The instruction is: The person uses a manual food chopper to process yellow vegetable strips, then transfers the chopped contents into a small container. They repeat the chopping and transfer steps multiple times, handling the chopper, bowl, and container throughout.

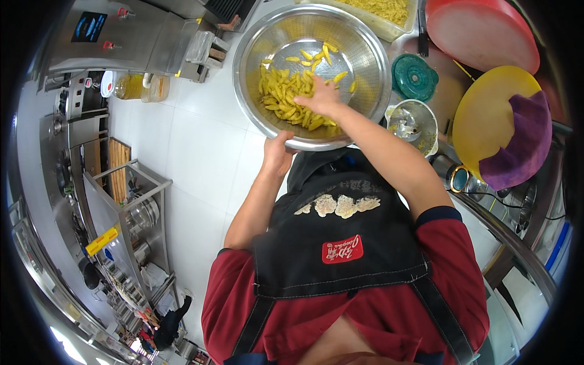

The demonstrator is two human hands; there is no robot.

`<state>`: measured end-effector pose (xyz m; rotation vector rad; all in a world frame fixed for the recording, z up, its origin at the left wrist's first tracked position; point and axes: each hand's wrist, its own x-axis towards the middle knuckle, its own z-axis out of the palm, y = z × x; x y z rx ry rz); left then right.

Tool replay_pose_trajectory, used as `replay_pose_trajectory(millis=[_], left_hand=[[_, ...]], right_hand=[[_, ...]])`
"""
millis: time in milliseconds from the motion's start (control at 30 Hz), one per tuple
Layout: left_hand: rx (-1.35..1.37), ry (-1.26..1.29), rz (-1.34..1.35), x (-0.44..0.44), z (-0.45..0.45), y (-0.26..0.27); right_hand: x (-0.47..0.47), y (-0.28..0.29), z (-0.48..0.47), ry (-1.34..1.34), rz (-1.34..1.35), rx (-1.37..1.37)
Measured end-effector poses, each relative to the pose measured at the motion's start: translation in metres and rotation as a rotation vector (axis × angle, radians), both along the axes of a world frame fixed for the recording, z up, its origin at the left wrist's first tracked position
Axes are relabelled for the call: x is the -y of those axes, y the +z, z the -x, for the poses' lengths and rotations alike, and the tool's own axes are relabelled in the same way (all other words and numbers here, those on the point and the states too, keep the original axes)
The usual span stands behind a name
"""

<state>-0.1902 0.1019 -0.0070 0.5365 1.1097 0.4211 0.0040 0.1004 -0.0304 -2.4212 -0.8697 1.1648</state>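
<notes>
A large perforated stainless steel colander bowl [372,91] is in front of me at the top of the view. Yellow-green pickled peppers [283,91] are heaped toward its left and near side, with several loose ones on the bare bottom. My left hand [277,153] grips the near rim, thumb on top. Inside the bowl, my right hand [324,98] reaches over the heap with thumb and fingers spread, touching the peppers. The underside of its palm is hidden.
Right of the bowl are a green lid [414,77], a blender cup with blades [410,123], a yellow board [479,118] with a purple cloth [520,141], and a red tub [483,36]. Behind is a tub of chopped yellow food [383,11]. A knife [423,32] lies nearby. Another person [166,331] is far off.
</notes>
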Motion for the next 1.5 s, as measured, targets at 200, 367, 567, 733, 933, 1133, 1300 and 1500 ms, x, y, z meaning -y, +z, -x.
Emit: replay_pose_trajectory(millis=[200, 367, 567, 733, 933, 1133, 1300, 1500], left_hand=[[-0.051, -0.017, -0.009, 0.011, 0.006, 0.025], [-0.048, 0.007, -0.077, 0.016, 0.018, 0.041], [-0.044, -0.002, -0.158, 0.014, 0.018, 0.072], [-0.010, -0.043, -0.110, 0.012, 0.017, 0.074], [0.005, -0.080, -0.036, 0.013, 0.017, 0.049], [-0.018, -0.031, -0.013, 0.006, 0.021, 0.045], [-0.018, -0.020, -0.042, 0.008, 0.019, 0.051], [-0.018, -0.030, -0.068, 0.013, 0.016, 0.058]], right_hand=[[-0.024, 0.023, 0.056, 0.081, -0.225, -0.260], [-0.020, 0.033, 0.071, 0.011, -0.442, -0.292], [-0.016, 0.049, 0.049, -0.162, -0.668, -0.893], [0.014, 0.087, 0.007, -0.307, -0.652, -1.117], [0.051, 0.111, -0.037, -0.361, -0.795, -1.101], [0.105, 0.136, -0.067, -0.383, -0.959, -0.930], [0.189, 0.143, -0.108, -0.429, -0.894, -0.626], [0.248, 0.092, -0.124, -0.055, -0.623, 0.153]])
